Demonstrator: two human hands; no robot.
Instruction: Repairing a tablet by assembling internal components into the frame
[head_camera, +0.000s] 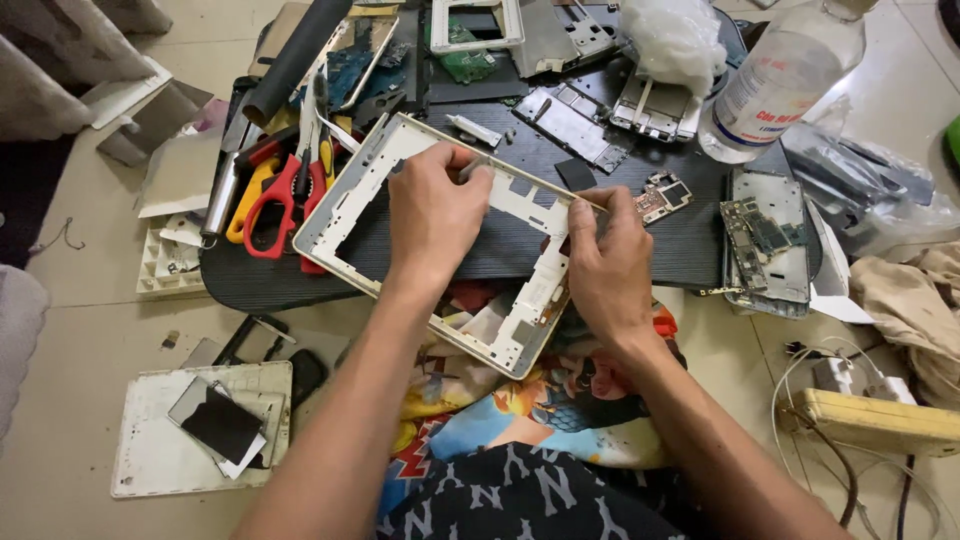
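Note:
A white tablet frame with a gold rim (345, 200) lies tilted on a low black board (690, 250), its near corner hanging over my lap. My left hand (435, 215) rests on the frame's upper bar, fingers curled over a thin grey tool or part. My right hand (605, 265) pinches the frame's right edge between thumb and fingers, near a small black square piece (575, 175). The frame's middle is an open cut-out showing the board beneath.
Red-handled scissors (275, 200) and yellow-handled pliers lie left of the frame. Circuit boards (765, 235), phone shells and a clear plastic bottle (780, 75) crowd the right and back. A white back cover (150, 450) lies on the floor at left; a yellow power strip (880, 420) at right.

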